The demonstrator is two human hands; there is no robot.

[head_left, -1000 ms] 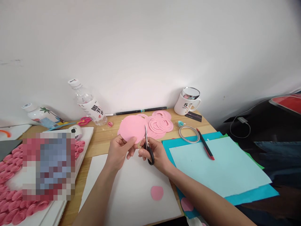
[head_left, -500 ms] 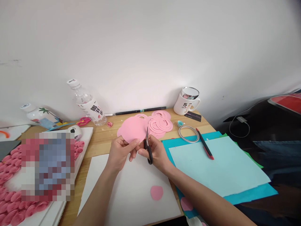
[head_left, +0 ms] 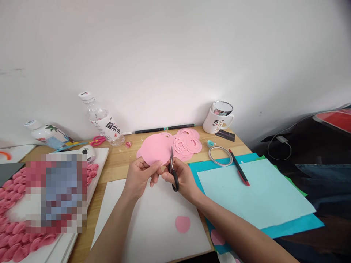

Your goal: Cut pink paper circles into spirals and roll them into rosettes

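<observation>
A round pink paper disc [head_left: 155,148] is pinched between the thumb and fingers of my left hand [head_left: 142,174]. My right hand [head_left: 183,179] grips a pair of black-handled scissors [head_left: 174,179], the blades pointing up at the disc's right edge. Whether the blades are biting into the paper I cannot tell. Both hands are above a white board [head_left: 153,223], where a small pink paper piece [head_left: 182,224] lies. Behind the disc, cut pink paper rings [head_left: 189,144] lie in an overlapping pile.
A plastic bottle [head_left: 105,122] and a white mug [head_left: 218,118] stand along the wall. Right of the board lie a tape roll [head_left: 220,156], a black-and-red pen [head_left: 239,168] and pale blue sheets [head_left: 255,193]. A panel of pink paper roses [head_left: 16,233] sits at left.
The pink disc has shifted very slightly, its upper edge a little higher. Both hands keep their grips, and the other things stay where they were.
</observation>
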